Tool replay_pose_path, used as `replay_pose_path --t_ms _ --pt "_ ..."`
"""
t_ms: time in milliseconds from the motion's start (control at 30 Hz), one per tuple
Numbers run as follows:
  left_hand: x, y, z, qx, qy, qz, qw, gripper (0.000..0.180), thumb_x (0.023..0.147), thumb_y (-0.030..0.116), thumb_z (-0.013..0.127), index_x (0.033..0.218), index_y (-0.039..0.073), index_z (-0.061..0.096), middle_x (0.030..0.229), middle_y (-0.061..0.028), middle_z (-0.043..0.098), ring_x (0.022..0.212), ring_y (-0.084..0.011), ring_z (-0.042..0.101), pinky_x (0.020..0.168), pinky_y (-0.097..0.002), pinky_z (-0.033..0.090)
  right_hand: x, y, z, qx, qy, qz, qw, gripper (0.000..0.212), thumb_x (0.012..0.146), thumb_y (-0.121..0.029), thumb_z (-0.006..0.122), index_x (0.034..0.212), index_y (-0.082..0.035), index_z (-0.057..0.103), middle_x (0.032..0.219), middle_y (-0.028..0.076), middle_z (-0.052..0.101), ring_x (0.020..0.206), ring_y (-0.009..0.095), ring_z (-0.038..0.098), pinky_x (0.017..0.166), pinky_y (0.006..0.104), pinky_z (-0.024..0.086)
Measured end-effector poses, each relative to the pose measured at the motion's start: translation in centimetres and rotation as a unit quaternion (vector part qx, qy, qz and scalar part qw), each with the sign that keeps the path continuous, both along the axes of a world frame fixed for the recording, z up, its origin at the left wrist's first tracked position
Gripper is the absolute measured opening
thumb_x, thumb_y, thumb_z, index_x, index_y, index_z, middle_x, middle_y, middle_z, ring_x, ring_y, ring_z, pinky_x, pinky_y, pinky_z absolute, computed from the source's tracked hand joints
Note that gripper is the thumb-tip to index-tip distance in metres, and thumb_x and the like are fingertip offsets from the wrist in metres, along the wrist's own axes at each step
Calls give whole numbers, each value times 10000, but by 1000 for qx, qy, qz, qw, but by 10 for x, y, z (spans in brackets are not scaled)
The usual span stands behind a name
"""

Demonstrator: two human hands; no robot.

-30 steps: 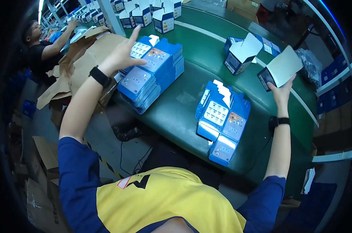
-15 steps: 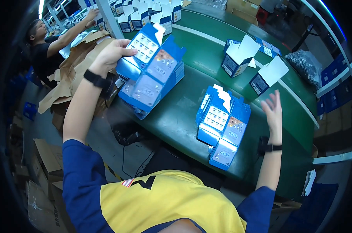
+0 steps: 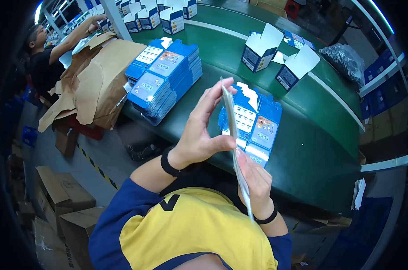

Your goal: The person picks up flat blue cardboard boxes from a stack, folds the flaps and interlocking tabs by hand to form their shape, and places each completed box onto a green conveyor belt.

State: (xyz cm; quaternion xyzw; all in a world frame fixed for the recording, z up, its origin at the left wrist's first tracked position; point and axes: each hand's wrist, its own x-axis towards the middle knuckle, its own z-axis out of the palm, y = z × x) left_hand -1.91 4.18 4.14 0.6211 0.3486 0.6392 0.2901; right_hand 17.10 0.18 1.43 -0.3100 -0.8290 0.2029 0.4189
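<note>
Between my hands I hold a flat folded carton (image 3: 243,189), seen almost edge-on as a thin pale strip. My left hand (image 3: 199,130) grips its upper part, with the fingertips at its top edge and the thumb against its near side. Lower down, my right hand (image 3: 257,182) pinches it along the right side. Just behind it on the green work surface lies a pile of blue flat cartons (image 3: 266,128), partly hidden by my hands. A taller stack of the same flat cartons (image 3: 163,74) stands to the left.
Two opened-up boxes with raised white flaps, a nearer box (image 3: 288,74) and a farther box (image 3: 256,56), stand on the green conveyor (image 3: 217,45). Several more boxes (image 3: 171,22) line its far left. Brown paper (image 3: 96,81) bulges beside the stack. A co-worker (image 3: 44,54) reaches at far left.
My left hand has moved from the left stack to the middle with a flat carton. My right hand, open before, has come in from the right and closed on it.
</note>
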Motion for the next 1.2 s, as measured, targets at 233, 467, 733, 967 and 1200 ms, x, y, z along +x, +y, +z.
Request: replay_pose_path --t_ms 233,467,733,967,1200 --pt "12 -22 5 -218 -93 -108 965 967 658 442 794 1362 -28 327 1253 -158 469 1178 -231 451 1037 -342 318 9 1 -11 -19 100 27 994 663 829 -113 646 1384 5 303 1245 188 517 1103 264 554 906 358 450" --pt "12 -38 -12 -190 145 -320 917 951 701 382 759 1408 -6 254 1356 -204 395 1220 -302 431 1043 -378 312 2 27 -14 -95 366 37 925 1182 607 -378 834 1445 -38 73 1361 139 336 1247 284 366 1037 403 310" --pt "10 -27 -30 80 370 -182 908 818 786 164 673 1438 68 187 1418 -260 265 1283 -376 350 1034 -468 310 20 8 14 -200 322 -13 926 1432 391 -485 908 1451 -52 47 1416 151 248 1308 304 283 1068 423 263" --pt "3 -20 -29 73 261 -58 961 942 643 55 768 1403 131 217 1319 -217 339 1280 -432 323 977 -470 373 30 9 19 -283 275 190 899 1283 388 -370 929 1422 -75 229 1426 173 273 1342 314 253 1080 418 245" --pt "-2 -9 -46 135 203 -64 968 953 612 45 787 1389 190 255 1298 -206 347 1258 -441 348 982 -458 373 26 11 23 -294 317 253 865 1146 446 -263 912 1394 -77 295 1459 187 241 1357 321 246 1093 424 218"
